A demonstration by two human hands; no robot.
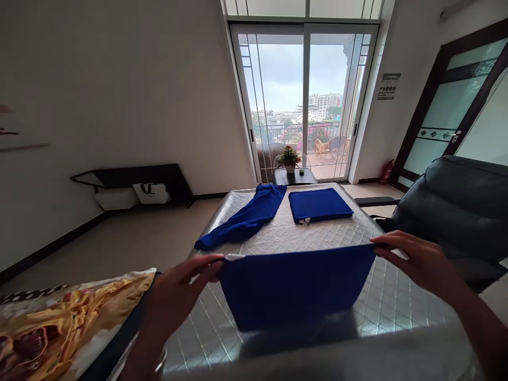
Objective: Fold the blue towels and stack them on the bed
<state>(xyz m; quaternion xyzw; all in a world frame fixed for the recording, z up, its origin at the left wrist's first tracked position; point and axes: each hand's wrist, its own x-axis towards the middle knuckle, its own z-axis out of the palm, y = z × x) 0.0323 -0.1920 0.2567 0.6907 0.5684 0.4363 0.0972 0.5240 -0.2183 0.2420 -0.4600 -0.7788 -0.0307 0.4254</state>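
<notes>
A folded piece of blue cloth (297, 288) hangs upright between my two hands, just above the silver quilted table cover (413, 301). My left hand (186, 286) pinches its upper left corner, where a small white tag shows. Its upper right corner is pinched by the fingers of my right hand (416, 259). Farther back on the cover lies a neatly folded blue stack (320, 204) with white tags at its front edge. To the left of that, a loose blue garment (248, 219) stretches in a long rumpled strip.
Patterned yellow fabric (87, 312) lies at the lower left. A black leather chair (460, 206) stands close on the right. Beyond the far table edge is a small dark table (296, 178) with a potted plant (289, 157). A white bag (151, 193) sits by the left wall.
</notes>
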